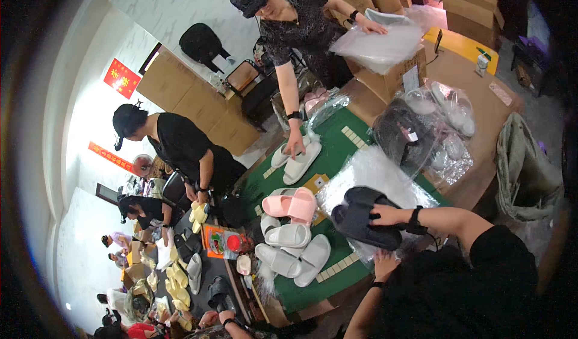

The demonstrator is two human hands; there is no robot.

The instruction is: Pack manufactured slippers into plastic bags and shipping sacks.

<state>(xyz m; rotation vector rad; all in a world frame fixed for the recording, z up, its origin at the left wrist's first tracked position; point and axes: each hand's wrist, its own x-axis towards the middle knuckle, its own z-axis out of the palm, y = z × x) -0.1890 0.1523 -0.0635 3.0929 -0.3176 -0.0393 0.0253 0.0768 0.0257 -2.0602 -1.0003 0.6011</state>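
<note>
My right hand (383,214) grips a pair of dark slippers (359,218), its fingers curled over the near strap. Beneath the slippers lies a stack of clear plastic bags (343,185) on the green table (328,125). My left hand (385,265) is at the near edge of the bags, fingers bent onto the plastic beside the slipper. To the left are a pink pair of slippers (289,205) and several white slippers (313,259). Across the table a co-worker's hand (295,143) touches a white pair (301,161); the other rests on more bags (379,44).
Bagged slippers (445,107) lie on the brown table to the right, near a cardboard box (394,74). A grey-green sack (524,164) hangs at the far right. Leftward, another co-worker (180,146) stands by a dark table with yellow slippers (177,282) and a red-lidded jar (235,242).
</note>
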